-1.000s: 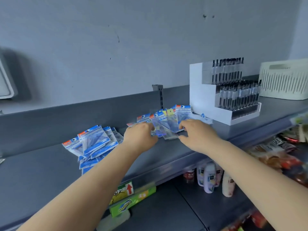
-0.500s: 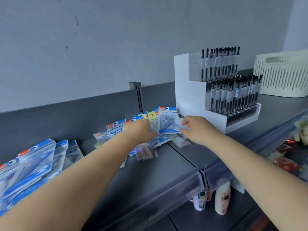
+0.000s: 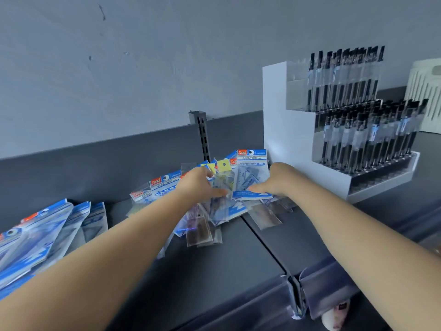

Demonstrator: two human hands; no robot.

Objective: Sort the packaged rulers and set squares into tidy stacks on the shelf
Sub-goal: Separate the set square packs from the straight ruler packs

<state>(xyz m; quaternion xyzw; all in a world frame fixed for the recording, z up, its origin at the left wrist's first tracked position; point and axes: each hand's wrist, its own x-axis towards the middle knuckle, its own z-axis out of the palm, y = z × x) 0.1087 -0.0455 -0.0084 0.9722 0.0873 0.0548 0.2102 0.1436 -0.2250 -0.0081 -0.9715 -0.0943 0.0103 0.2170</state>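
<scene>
Loose pile of ruler packets [image 3: 222,206] at mid-shelf [image 3: 214,271]. Left hand [image 3: 200,185] and right hand [image 3: 274,181] pinch a set-square packet [image 3: 248,177]; likely light, slippery, best gripped by edges.

To my right a white tiered pen display [image 3: 284,120] stands against the grey wall [image 3: 167,56], full of black pens [image 3: 362,137]. A cream slatted basket [image 3: 424,96] sits just beyond it.

Shelf [image 3: 214,271] I'm looking at is dark grey, wall [image 3: 143,56] a paler grey. The set square packs [image 3: 250,177] are clear with blue-and-white headers and a red logo, one pack has a yellow tag [image 3: 223,165]. Pen display stand [image 3: 286,139] is white, pens [image 3: 358,130] black-capped, basket [image 3: 427,91] cream.
</scene>
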